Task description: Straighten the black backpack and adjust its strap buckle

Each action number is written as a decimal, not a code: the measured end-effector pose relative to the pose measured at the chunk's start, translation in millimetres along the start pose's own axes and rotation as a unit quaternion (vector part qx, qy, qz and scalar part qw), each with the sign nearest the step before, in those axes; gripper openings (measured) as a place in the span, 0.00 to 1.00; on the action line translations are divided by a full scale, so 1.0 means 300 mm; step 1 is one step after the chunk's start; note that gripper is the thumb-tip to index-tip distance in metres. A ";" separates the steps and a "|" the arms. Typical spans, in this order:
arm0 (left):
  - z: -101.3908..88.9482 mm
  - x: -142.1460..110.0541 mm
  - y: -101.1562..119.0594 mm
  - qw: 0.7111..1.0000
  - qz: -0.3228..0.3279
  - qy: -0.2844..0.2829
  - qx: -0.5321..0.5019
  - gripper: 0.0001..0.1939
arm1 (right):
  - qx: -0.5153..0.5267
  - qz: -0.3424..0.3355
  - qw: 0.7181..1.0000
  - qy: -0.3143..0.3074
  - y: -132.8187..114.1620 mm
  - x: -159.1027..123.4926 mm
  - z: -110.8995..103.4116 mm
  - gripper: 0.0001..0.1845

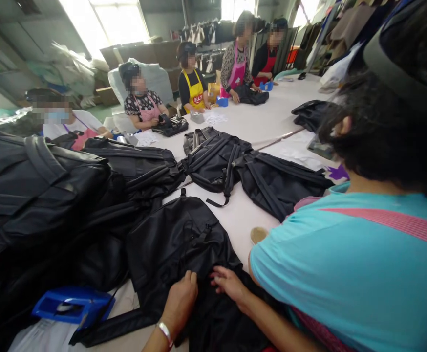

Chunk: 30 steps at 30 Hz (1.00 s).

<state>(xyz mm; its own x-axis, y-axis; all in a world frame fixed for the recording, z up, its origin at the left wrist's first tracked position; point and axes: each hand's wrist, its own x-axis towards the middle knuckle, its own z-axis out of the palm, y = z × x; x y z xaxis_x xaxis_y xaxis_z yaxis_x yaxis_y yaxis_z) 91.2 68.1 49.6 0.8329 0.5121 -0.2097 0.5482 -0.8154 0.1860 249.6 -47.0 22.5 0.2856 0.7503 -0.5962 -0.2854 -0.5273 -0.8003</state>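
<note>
Black backpack [177, 244] lies flat on the near part of the long pale table [268, 122], its lower edge under the person's two hands, a loose strap trailing from its top end.

To its left a big heap of black bags [33, 205] rises well above the table and leans close to the work. On the right, a co-worker in a teal shirt [352, 274] sits very near, a shoulder almost over the backpack's right side. Further up the table lie two more backpacks [235, 171], straps tangled between them, and other people sit along the far edge with their own pieces. A blue plastic tool [70, 305] rests on papers at the near left, just beside the backpack's corner.

The left hand [180, 302], with a bracelet [165, 332] on its wrist, is curled tight on a fold of the black fabric, knuckles up. The right hand [228, 283] has its fingers stretched out and pressing the cloth just beside the left, not closed round anything.

The work looks like feeling along a seam or fold in dark cloth, which probably goes best with the fabric pulled taut between the hands: the left pinning the fold, the right sliding in small steps. Black on black hides detail, so touch likely counts more than sight. The heap and the co-worker's shoulder leave little room, so the elbows should probably stay close in.
</note>
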 end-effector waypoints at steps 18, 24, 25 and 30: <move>0.032 0.107 -0.095 0.990 -0.063 -0.054 -0.117 0.37 | -0.504 -0.254 0.824 -0.056 -0.303 0.236 -0.059 0.20; 0.001 0.141 -0.205 0.981 -0.040 -0.090 -0.165 0.33 | -0.594 -0.285 0.737 -0.153 -0.143 0.050 -0.122 0.35; 0.005 0.142 -0.208 0.981 -0.044 -0.088 -0.169 0.32 | -0.613 -0.289 0.719 -0.156 -0.114 0.034 -0.134 0.36; 0.008 0.132 -0.149 0.978 -0.066 -0.080 -0.178 0.35 | -0.665 -0.324 0.663 -0.112 -0.068 0.071 -0.165 0.19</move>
<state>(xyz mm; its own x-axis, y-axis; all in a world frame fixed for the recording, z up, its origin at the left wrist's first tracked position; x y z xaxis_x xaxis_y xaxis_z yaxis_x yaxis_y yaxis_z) 99.5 124.1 30.8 0.7457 0.5355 -0.3965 0.6661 -0.5839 0.4641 306.8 -40.2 23.0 -0.2318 0.9529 -0.1955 0.9334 0.1613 -0.3207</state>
